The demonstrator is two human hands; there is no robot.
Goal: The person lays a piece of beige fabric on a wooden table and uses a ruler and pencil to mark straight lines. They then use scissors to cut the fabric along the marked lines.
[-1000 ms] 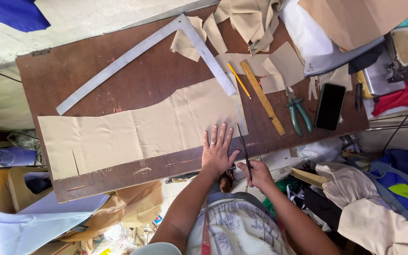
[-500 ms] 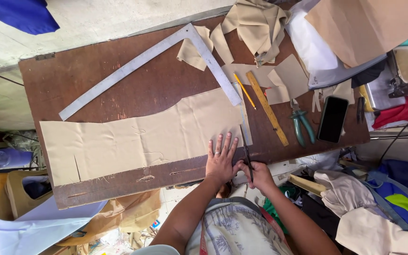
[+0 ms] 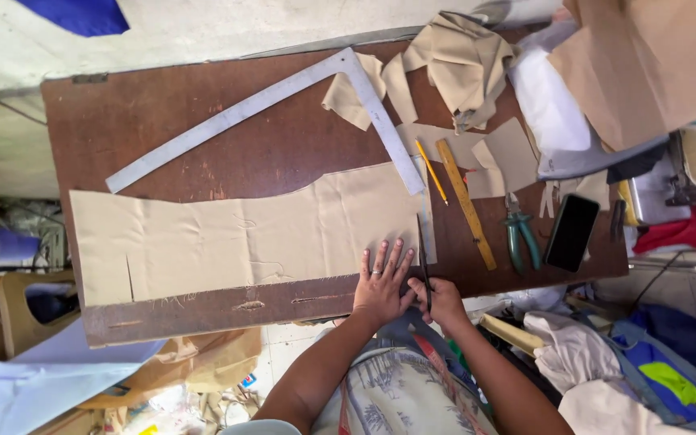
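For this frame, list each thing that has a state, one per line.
tan fabric panel: spread flat, slit near its left end
left hand: fingers spread, pressing the panel
right hand: closed on the scissors
scissors: blades at the panel's right edge
phone: screen dark

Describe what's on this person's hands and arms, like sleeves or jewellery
Both forearms are bare, with no sleeves in view. The left hand wears a ring on one finger. The right hand shows no ring or watch. Neither hand is gloved.

Worn brown wood table [image 3: 203, 129], pale concrete floor [image 3: 203, 32], fabric clutter w/ bags round edges.
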